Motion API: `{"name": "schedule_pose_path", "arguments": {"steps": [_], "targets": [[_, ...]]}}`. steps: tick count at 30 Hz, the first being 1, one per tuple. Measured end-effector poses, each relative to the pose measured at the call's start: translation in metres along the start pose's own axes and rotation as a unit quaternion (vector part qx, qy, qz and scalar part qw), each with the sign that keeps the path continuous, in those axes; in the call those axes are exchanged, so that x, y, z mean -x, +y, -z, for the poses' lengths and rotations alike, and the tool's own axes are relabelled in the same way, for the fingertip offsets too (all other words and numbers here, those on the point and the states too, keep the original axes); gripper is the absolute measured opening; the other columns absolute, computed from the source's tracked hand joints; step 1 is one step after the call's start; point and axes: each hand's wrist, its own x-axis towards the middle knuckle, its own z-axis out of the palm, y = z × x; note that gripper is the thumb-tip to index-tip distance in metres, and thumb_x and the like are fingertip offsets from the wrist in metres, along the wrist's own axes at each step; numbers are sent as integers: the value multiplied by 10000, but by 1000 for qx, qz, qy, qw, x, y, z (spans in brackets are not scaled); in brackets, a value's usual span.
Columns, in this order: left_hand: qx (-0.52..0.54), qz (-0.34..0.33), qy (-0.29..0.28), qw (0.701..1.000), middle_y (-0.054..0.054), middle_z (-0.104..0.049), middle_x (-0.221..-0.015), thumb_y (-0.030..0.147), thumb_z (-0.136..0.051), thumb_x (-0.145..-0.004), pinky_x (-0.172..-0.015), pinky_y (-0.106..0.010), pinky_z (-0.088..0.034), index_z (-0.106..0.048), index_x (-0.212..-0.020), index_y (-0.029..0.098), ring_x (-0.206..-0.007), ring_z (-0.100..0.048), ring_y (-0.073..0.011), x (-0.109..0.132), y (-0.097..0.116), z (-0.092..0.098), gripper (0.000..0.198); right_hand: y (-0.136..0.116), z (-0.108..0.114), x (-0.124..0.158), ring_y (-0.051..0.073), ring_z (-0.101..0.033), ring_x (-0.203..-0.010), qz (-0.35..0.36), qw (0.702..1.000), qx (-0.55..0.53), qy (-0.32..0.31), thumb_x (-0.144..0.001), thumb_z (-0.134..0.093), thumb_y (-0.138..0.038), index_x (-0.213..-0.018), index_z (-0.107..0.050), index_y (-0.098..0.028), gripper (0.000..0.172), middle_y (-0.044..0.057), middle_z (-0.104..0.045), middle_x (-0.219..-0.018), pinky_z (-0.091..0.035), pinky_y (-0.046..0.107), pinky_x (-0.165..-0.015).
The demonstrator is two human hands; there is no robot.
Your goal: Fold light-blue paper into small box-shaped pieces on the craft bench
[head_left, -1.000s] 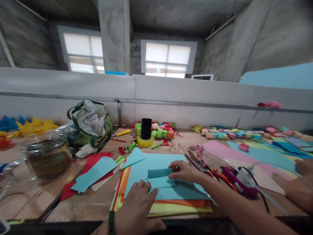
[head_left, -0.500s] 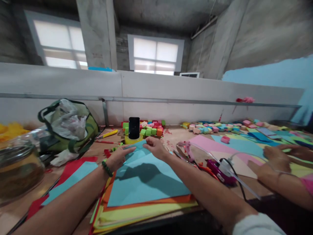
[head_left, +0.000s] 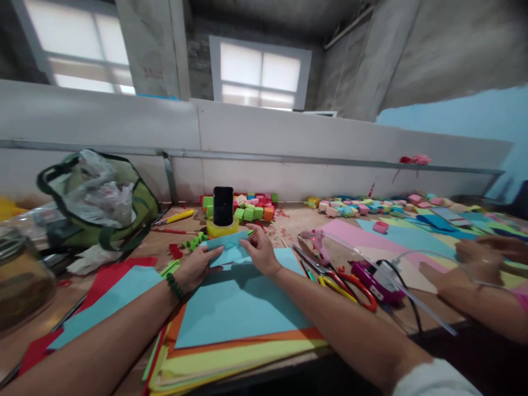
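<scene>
My left hand and my right hand reach to the far end of a light blue paper sheet, which tops a stack of orange, yellow and green sheets. Both hands press a small folded blue paper piece between them, fingers pinched on its edges. A green bead bracelet sits on my left wrist. Just beyond the piece, a black phone stands in a yellow tape roll.
Scissors, a pink glue gun and a purple glue gun lie right of the stack. Another person's hands work over coloured sheets at right. Foam cubes line the wall. A green bag and glass jar stand left.
Both hands went from pressing a folded piece near me to the far edge of the sheet, where they now fold and hold the small blue piece. The view swung right.
</scene>
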Motion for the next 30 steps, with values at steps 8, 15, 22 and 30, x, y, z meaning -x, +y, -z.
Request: {"name": "schedule_pose_path", "arguments": {"steps": [8,15,22,30], "targets": [[19,-18,-8,1000,-83,-720,-841,257,-753,-722,-530,-232,-541,-676,-930,112,-632,-675,-161,1,1,-3,265,-8,5,-1,105,-332,-497,11,1000,-24,-4,-844,-515,-351,-1141,-507,-130,370,-79,-368,-563,-277,247,-484],[21,-30,-16,999,-55,-713,-788,271,-805,-637,-530,-229,-537,-678,-906,118,-608,-677,-157,-2,-1,0,334,-10,7,2,95,-341,-478,4,1000,-27,-2,-843,-518,-391,-1124,-540,-134,382,-65,-418,-563,-262,234,-448],[1,-45,-1,999,-46,-700,-734,319,-813,-600,-516,-237,-513,-684,-850,114,-583,-663,-160,-1,0,0,348,-8,6,0,90,-346,-460,-21,997,-66,-16,-809,-573,-397,-1128,-536,-159,399,-82,-408,-532,-272,222,-435],[-11,-122,78,989,-12,-670,-773,360,-794,-614,-573,-240,-510,-585,-1021,152,-617,-628,-129,-14,-3,11,504,-14,8,3,136,-562,-540,-70,979,-122,-148,-667,-722,-409,-726,-661,-157,266,9,-618,-617,-464,263,-528]]}}
